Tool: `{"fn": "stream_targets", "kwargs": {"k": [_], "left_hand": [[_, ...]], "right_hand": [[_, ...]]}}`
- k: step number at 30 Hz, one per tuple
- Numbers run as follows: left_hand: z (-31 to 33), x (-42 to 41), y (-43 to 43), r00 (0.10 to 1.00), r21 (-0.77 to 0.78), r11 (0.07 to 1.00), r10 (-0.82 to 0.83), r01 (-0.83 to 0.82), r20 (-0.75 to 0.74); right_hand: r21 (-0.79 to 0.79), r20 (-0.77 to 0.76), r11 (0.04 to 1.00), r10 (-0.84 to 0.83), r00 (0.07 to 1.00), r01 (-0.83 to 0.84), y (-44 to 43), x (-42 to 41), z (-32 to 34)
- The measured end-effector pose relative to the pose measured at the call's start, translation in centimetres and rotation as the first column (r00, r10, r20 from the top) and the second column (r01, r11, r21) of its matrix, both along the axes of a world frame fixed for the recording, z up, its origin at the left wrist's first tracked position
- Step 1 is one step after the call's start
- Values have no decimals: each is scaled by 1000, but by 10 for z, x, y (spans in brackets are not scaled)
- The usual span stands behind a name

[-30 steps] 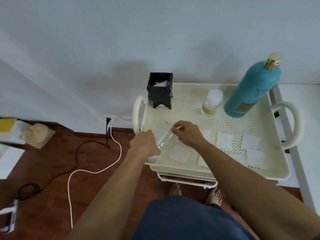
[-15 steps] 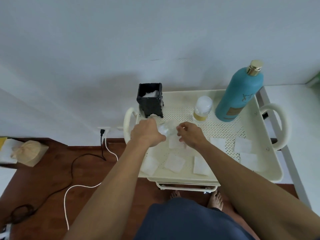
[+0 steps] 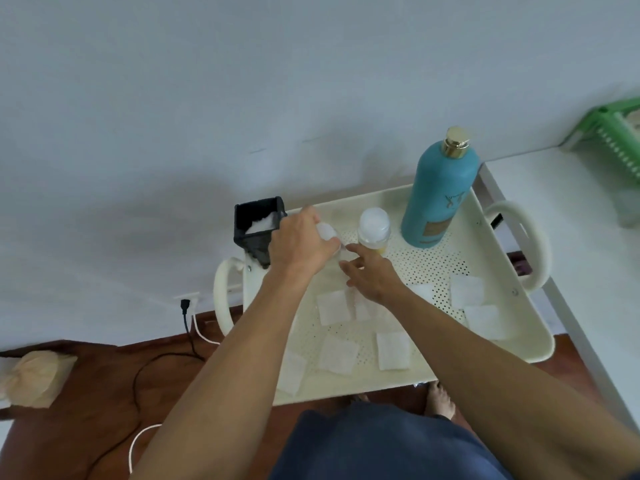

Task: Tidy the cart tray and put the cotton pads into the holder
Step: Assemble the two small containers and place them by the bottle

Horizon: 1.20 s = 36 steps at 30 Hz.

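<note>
A cream perforated cart tray (image 3: 433, 258) holds several square white cotton pads, such as the pad (image 3: 333, 307) by my wrists and another pad (image 3: 392, 350) near the front. The black holder (image 3: 258, 226) stands at the tray's back left corner with white pads inside. My left hand (image 3: 298, 242) is closed around a clear rounded container (image 3: 327, 233) just right of the holder. My right hand (image 3: 370, 277) hovers beside it with fingers spread, its fingertips at the container's lower end.
A small bottle (image 3: 374, 226) with a white cap and a tall teal bottle (image 3: 440, 199) stand at the tray's back. A white counter (image 3: 588, 271) with a green basket (image 3: 620, 143) lies right. Cables (image 3: 156, 362) and a beige bag (image 3: 31, 379) are on the floor at left.
Both hands moved from the tray's front left toward the back. My left hand carried the clear container up next to the holder, and my right hand's fingers opened.
</note>
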<state>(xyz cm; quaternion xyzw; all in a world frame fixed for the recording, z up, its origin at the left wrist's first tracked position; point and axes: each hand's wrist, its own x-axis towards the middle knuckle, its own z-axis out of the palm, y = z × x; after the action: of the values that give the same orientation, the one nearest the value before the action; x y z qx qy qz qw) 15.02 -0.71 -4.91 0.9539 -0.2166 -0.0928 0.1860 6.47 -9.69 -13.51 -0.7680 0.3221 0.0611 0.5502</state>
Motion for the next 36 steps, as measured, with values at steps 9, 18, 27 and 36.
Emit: {"fn": "stream_targets", "kwargs": {"k": [9, 18, 27, 36], "left_hand": [[-8, 8, -13, 1000, 22, 1000, -9, 8, 28], [-13, 4, -2, 999, -39, 998, -46, 47, 18], [-6, -20, 7, 994, -157, 987, 38, -22, 102], [-24, -54, -1, 999, -25, 999, -48, 47, -4]], "right_hand": [[16, -25, 1000, 18, 1000, -18, 3, 3, -4], [10, 1, 1000, 25, 1000, -25, 6, -2, 0], [-40, -9, 999, -9, 1000, 8, 5, -23, 1], [-125, 30, 972, -199, 980, 201, -9, -51, -4]]}}
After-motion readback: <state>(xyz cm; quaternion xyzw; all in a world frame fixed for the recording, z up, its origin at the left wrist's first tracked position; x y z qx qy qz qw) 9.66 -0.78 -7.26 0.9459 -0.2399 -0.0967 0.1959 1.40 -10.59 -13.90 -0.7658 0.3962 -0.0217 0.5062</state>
